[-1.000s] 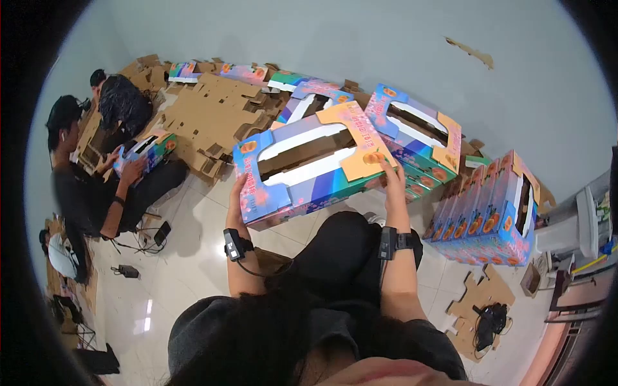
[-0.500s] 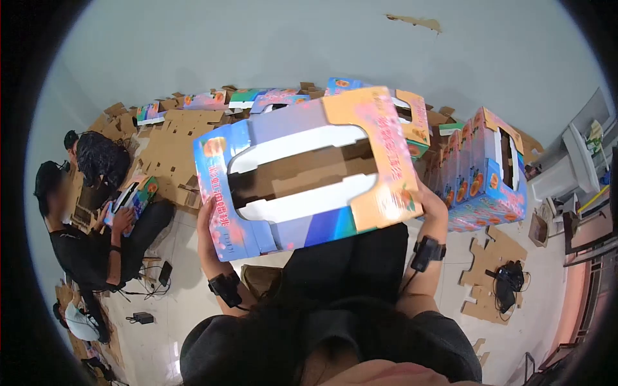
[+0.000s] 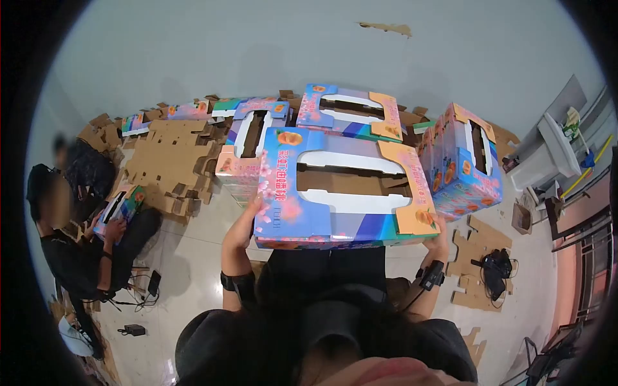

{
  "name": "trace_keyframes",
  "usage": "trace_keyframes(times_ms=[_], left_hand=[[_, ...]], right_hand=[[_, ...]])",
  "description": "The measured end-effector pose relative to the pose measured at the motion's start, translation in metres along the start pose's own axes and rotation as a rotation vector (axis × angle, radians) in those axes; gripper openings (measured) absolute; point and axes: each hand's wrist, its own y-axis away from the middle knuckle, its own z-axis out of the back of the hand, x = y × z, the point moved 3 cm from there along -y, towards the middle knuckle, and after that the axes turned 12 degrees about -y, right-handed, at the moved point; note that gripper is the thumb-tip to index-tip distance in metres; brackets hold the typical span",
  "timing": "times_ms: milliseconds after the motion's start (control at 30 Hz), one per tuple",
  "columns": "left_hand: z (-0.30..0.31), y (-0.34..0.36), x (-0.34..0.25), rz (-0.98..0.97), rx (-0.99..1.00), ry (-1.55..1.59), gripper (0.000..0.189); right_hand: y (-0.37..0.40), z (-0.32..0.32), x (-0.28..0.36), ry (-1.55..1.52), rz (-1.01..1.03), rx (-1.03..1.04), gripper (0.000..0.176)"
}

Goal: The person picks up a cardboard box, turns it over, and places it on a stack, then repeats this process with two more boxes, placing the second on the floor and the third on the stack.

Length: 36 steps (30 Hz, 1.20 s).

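Note:
Between my two hands is a printed fruit carton (image 3: 360, 224), blue, pink and orange, with a long cut-out opening in its top and brown cardboard inside. My left hand (image 3: 247, 222) grips its left end, with some fingers hidden by the box. At the right end, my right hand (image 3: 439, 234) holds the lower corner, its fingers partly out of sight. Just beyond the held carton stands a similar carton (image 3: 351, 110), and another carton (image 3: 248, 132) is to its left. Both have open cut-outs on top.
A row of upright cartons (image 3: 465, 174) stands at the right. Flat cardboard sheets (image 3: 170, 164) lie at the left, and a cardboard piece (image 3: 473, 283) with a black bag (image 3: 497, 270) at the right. A seated person (image 3: 77, 257) at the left handles a carton (image 3: 119, 209).
The held carton has moved away from me, to the right and slightly down, and levelled from its tilt. Both hands moved with it. My view has shifted, uncovering the cartons behind.

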Motion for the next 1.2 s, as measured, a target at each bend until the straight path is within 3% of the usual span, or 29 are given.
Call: trace_keyframes(times_ms=[167,267,367,433,600,767,867,933,1000,1067,1133,1200], left_hand=[[-0.011,0.017,-0.047,-0.043,0.052,-0.008,0.070],[-0.010,0.023,-0.056,-0.054,0.013,-0.010,0.069],[-0.010,0.021,-0.056,-0.146,-0.079,0.089,0.069],[-0.007,0.020,-0.058,-0.204,-0.150,0.200,0.068],[0.021,0.016,-0.022,-0.045,-0.208,0.274,0.060],[0.028,0.021,-0.016,-0.121,-0.244,0.385,0.053],[0.025,0.019,-0.023,-0.176,-0.302,0.479,0.053],[0.017,0.017,-0.030,-0.156,-0.409,0.575,0.053],[0.008,0.009,-0.026,-0.124,-0.413,0.655,0.053],[0.007,-0.003,-0.005,-0.118,-0.371,0.698,0.053],[-0.013,-0.004,-0.007,-0.091,-0.357,0.783,0.052],[-0.040,-0.008,-0.008,-0.076,-0.359,0.855,0.052]], right_hand=[[-0.012,0.051,0.003,-0.085,0.093,0.252,0.051],[0.013,-0.005,0.005,-0.037,0.253,0.099,0.052],[-0.008,0.023,0.001,-0.096,0.124,0.177,0.050],[-0.013,0.027,0.001,-0.054,0.176,0.052,0.048],[-0.013,0.004,0.017,0.072,0.263,-0.215,0.049],[-0.006,-0.064,0.043,0.234,0.331,-0.039,0.056],[-0.073,-0.039,0.074,0.248,0.188,0.081,0.058],[-0.099,-0.059,0.081,0.232,0.151,-0.003,0.058],[-0.088,-0.117,0.081,0.125,0.266,-0.150,0.068],[-0.051,-0.166,0.071,-0.138,0.371,-0.102,0.081],[-0.033,-0.187,0.054,-0.280,0.353,0.024,0.098],[-0.025,-0.185,0.034,-0.300,0.313,0.009,0.099]])
